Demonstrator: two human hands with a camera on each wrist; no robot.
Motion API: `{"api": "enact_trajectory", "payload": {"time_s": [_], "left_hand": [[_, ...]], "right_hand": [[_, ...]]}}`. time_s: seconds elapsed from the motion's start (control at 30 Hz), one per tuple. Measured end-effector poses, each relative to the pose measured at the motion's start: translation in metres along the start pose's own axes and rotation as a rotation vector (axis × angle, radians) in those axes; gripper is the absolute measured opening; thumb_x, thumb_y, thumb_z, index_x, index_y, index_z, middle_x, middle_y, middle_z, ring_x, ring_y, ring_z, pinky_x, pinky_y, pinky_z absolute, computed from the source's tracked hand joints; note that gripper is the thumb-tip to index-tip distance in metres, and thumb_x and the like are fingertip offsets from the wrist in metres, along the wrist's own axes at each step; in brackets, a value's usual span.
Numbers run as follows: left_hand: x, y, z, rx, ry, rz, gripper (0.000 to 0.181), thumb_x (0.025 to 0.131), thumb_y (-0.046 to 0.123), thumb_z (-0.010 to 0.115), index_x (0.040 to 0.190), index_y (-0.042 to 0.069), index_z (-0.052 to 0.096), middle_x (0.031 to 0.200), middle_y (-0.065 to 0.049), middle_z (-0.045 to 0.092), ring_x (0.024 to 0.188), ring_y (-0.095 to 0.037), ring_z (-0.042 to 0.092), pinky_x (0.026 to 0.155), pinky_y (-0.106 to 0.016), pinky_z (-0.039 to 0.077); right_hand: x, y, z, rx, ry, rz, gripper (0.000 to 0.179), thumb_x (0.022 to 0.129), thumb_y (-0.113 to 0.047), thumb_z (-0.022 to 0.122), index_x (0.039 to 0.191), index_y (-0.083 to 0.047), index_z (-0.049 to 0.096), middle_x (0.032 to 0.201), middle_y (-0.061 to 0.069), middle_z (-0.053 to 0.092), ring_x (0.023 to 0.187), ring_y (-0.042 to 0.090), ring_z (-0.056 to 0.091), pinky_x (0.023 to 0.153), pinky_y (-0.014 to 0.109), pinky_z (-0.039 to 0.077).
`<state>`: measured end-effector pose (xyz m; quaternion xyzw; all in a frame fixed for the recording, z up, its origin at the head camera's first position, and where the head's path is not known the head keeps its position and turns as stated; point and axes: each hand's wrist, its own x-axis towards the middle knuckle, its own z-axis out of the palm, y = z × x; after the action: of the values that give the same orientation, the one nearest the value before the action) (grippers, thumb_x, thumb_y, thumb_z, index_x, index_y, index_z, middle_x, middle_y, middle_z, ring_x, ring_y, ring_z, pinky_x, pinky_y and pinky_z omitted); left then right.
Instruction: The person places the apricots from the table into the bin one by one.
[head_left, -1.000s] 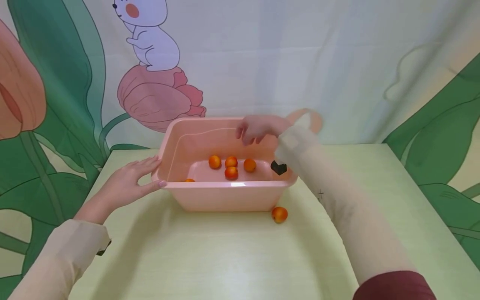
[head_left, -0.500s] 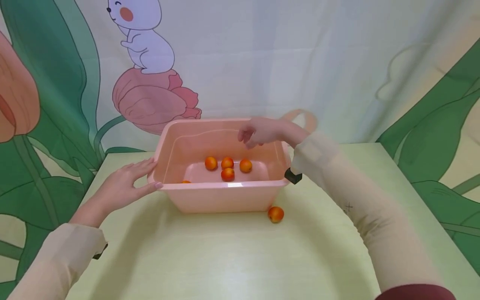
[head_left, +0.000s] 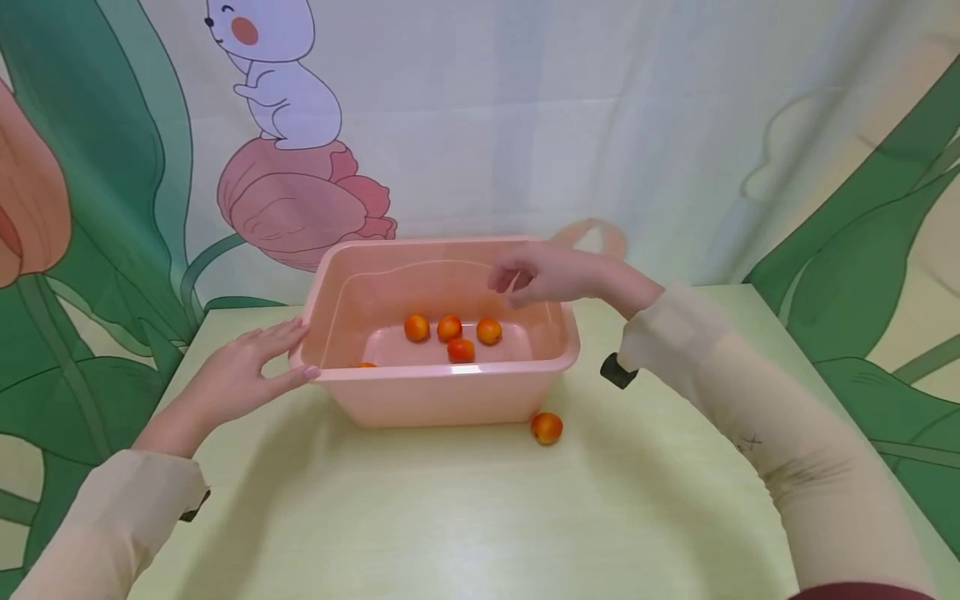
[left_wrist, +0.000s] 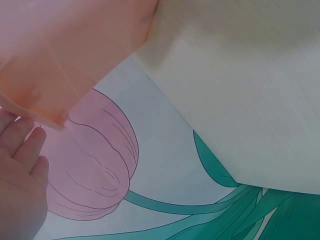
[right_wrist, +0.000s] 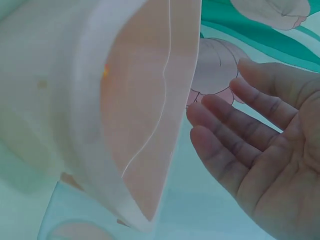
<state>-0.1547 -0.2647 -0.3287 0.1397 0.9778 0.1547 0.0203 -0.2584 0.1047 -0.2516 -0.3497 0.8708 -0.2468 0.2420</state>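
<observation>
A pink plastic tub (head_left: 442,392) sits on the table, with several small round orange-red fruits (head_left: 417,327) on its floor. One more fruit (head_left: 547,427) lies on the table by the tub's front right corner. My left hand (head_left: 232,379) rests on the tub's left rim, its fingers extended and the thumb at the front left corner. Above the tub's right rear part is my right hand (head_left: 558,273), fingers loosely bent and holding nothing. In the right wrist view its palm and relaxed fingers (right_wrist: 220,150) show beside the tub's rim.
The pale table (head_left: 450,517) runs up to a printed curtain (head_left: 585,150) close behind the tub. A fruit (head_left: 367,364) at the tub's front left is mostly hidden by the front wall. Dark camera mounts sit at both wrists.
My right hand has drawn back slightly to the right over the tub. One fruit in the tub has rolled a little. The left hand stays on the rim, and the head view has shifted slightly.
</observation>
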Motion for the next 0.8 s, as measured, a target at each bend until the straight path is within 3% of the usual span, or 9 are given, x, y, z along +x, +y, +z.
{"api": "enact_trajectory", "payload": {"time_s": [0.3, 0.8], "left_hand": [[0.000, -0.001, 0.001, 0.008, 0.014, 0.014, 0.074, 0.081, 0.054, 0.051, 0.138, 0.013, 0.030, 0.142, -0.013, 0.032, 0.124, -0.047, 0.030, 0.093, -0.066, 0.026], [0.000, 0.001, 0.000, 0.006, 0.002, 0.003, 0.075, 0.081, 0.055, 0.051, 0.139, 0.013, 0.028, 0.142, -0.014, 0.031, 0.124, -0.048, 0.029, 0.093, -0.066, 0.026]], "right_hand": [[-0.023, 0.000, 0.011, 0.018, 0.035, -0.079, 0.022, 0.083, -0.008, 0.057, 0.105, -0.006, 0.056, 0.107, 0.007, 0.057, 0.095, 0.018, 0.056, 0.085, 0.031, 0.048], [-0.052, -0.002, 0.035, 0.089, 0.029, -0.127, 0.023, 0.083, -0.010, 0.059, 0.106, -0.010, 0.058, 0.103, 0.003, 0.059, 0.091, 0.014, 0.057, 0.081, 0.030, 0.049]]}}
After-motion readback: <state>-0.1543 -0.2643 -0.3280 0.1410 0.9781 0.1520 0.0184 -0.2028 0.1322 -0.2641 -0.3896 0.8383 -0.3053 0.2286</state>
